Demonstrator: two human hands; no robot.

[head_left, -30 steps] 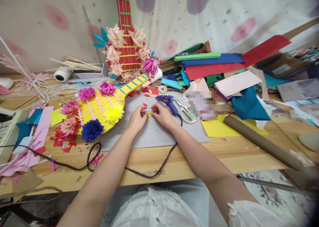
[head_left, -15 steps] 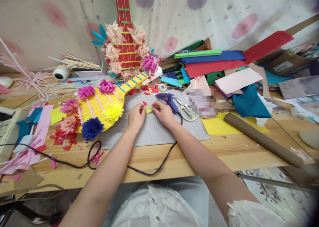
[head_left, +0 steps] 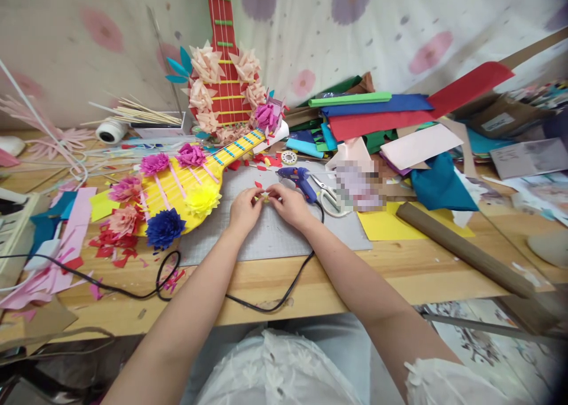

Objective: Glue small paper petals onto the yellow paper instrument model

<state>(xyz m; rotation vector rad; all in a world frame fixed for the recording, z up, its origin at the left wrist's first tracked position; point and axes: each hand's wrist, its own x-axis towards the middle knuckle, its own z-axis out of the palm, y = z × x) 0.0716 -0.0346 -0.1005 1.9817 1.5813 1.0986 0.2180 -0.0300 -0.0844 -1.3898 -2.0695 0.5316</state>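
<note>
My left hand [head_left: 245,208] and my right hand [head_left: 289,204] meet over a grey cutting mat [head_left: 275,239], both pinching a small yellow paper piece [head_left: 265,197] between their fingertips. Just behind my right hand lies a blue glue gun [head_left: 300,180], its black cord [head_left: 266,301] running off the desk edge. To the left lies a yellow paper guitar [head_left: 186,189] decorated with paper flowers. A red paper guitar [head_left: 222,79] stands against the wall behind it.
White-handled scissors [head_left: 328,199] lie right of the glue gun. Sheets of coloured paper [head_left: 386,118] are heaped at the back right, a yellow sheet [head_left: 386,224] and a brown cardboard tube [head_left: 461,250] in front. Paper scraps [head_left: 110,245] and wooden sticks [head_left: 142,115] sit at left.
My hands have stayed together over the mat, fingers shifting slightly on the yellow piece, which shows less between them now. The view drifted a little.
</note>
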